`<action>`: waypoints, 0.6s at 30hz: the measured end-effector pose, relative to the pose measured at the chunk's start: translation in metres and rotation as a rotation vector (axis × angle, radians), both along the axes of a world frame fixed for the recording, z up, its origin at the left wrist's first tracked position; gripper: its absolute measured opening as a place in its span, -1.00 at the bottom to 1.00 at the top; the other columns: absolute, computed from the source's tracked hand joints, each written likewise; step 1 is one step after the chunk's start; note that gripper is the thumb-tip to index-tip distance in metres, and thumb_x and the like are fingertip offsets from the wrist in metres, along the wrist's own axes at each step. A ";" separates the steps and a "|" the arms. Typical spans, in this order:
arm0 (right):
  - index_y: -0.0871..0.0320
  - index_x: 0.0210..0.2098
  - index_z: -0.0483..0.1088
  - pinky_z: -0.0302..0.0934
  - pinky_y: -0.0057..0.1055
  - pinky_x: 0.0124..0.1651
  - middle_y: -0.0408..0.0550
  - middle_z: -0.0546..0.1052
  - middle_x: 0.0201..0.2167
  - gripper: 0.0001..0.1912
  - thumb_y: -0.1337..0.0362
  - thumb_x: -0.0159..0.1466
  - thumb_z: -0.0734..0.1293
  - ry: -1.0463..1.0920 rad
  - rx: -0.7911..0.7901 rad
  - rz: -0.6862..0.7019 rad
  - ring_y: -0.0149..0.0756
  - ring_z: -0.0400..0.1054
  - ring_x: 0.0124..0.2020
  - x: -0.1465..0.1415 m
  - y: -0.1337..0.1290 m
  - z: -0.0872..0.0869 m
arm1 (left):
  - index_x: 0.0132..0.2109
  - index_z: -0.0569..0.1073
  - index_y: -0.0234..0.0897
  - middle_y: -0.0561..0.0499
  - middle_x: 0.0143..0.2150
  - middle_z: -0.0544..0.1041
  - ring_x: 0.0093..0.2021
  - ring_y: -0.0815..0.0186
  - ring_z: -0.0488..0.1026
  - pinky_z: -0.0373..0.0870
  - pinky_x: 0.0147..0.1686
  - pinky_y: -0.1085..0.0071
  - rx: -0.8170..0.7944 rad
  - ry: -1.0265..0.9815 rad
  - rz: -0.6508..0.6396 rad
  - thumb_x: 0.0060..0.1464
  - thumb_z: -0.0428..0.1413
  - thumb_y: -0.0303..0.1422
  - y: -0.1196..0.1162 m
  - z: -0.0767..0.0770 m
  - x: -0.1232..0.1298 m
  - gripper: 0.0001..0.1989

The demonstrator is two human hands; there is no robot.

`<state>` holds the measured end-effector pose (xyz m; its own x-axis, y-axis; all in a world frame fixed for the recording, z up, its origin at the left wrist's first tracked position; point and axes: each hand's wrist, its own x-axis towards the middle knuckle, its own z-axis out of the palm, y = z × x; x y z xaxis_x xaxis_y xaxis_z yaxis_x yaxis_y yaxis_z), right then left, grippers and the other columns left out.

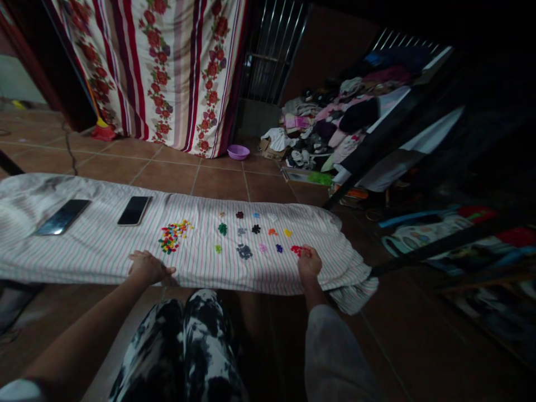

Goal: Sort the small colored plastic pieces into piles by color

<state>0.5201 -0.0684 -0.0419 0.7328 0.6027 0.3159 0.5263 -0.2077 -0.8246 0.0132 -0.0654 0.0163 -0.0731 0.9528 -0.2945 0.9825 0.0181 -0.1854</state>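
My left hand (147,267) lies on the striped cloth (201,273) with its fingers spread, just below a mixed heap of small coloured pieces (172,237). At the red pile (296,250), the fingers of my right hand (310,261) are pinched together; whether a piece is between them is too small to tell. Left of that hand are several small piles sorted by colour, among them dark blue (279,248), pink (263,248), grey (244,252), black (255,229), yellow (287,232) and green (223,229).
A phone (134,211) and a larger dark-screened device (63,217) lie on the cloth's left part. Beyond are a purple basin (238,152), a floral curtain (167,72) and heaped clothes (335,120). Dark bars slant across the right side.
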 end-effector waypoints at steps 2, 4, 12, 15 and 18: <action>0.23 -0.26 0.48 0.28 -0.18 -0.07 0.12 0.56 -0.30 -0.57 0.10 0.06 0.17 -0.037 -0.061 -0.057 -0.13 0.42 -0.24 0.009 -0.001 -0.003 | 0.12 0.42 -0.62 -0.67 0.17 0.29 0.20 -0.49 0.17 0.15 0.02 -0.22 -0.068 0.139 -0.005 -0.01 -0.16 0.24 -0.001 0.004 0.003 -0.04; 0.21 -0.27 0.49 0.27 -0.19 -0.06 0.11 0.56 -0.31 -0.58 0.11 0.05 0.17 -0.045 -0.104 -0.068 -0.12 0.42 -0.23 0.015 -0.001 -0.006 | 0.17 0.33 -0.71 -0.71 0.18 0.26 0.21 -0.45 0.17 0.17 0.03 -0.14 -0.101 0.226 -0.020 0.05 -0.21 0.21 -0.001 0.008 0.005 -0.02; 0.23 -0.11 0.50 0.24 -0.16 0.07 0.13 0.57 -0.13 -0.49 0.11 0.10 0.13 -0.068 -0.157 0.078 -0.09 0.41 -0.07 0.019 -0.014 -0.012 | 0.11 0.43 -0.63 -0.65 0.16 0.32 0.18 -0.49 0.19 0.19 0.01 -0.13 -0.080 0.204 -0.052 0.06 -0.16 0.18 -0.004 0.014 0.006 -0.10; 0.24 -0.07 0.49 0.21 -0.15 0.11 0.16 0.54 -0.05 -0.45 0.07 0.13 0.12 -0.058 -0.152 0.122 -0.09 0.39 0.00 0.020 -0.019 -0.016 | 0.08 0.46 -0.59 -0.62 0.14 0.36 0.17 -0.49 0.21 0.20 0.00 -0.16 -0.043 0.165 -0.042 0.02 -0.12 0.19 -0.002 0.006 0.002 -0.11; 0.23 0.00 0.44 0.23 -0.16 0.10 0.16 0.53 -0.03 -0.44 0.06 0.14 0.13 -0.041 -0.125 0.146 -0.12 0.40 -0.01 0.024 -0.020 -0.020 | 0.09 0.47 -0.57 -0.62 0.14 0.36 0.17 -0.48 0.21 0.18 0.01 -0.20 -0.023 0.161 -0.054 0.01 -0.13 0.19 -0.001 0.000 -0.001 -0.12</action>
